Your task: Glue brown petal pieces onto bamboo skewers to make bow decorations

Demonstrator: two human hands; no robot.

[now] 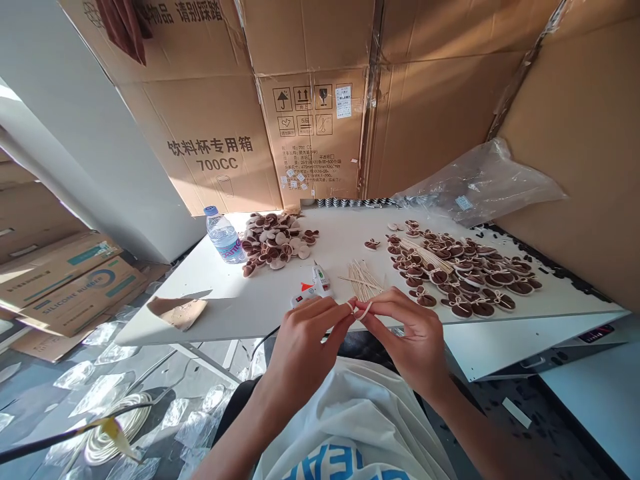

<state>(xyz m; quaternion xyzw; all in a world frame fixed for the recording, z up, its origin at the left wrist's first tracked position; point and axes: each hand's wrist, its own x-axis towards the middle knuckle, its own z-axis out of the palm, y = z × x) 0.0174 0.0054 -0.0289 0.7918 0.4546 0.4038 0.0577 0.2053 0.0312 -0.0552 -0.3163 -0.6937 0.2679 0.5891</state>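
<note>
A pale cord point(361, 311) forms a small loop between my hands, just over the table's front edge. My left hand point(313, 333) pinches one side of it between thumb and finger. The other side is pinched by my right hand point(413, 333). Right behind my fingers lies a bunch of cut pale cords point(364, 277). A glue gun point(320, 277) rests to the left of these cords. Farther right spreads a heap of brown round pieces with cord bows point(465, 267). A pile of brown and white round pieces point(277, 237) sits at the back left.
A water bottle point(225, 237) stands at the table's left rear, with a torn cardboard piece point(179, 312) nearer the front edge. Cardboard sheets point(320, 140) wall off the back. A clear plastic bag point(490, 183) lies at the right rear. Coiled cable point(119, 427) and plastic bags cover the floor.
</note>
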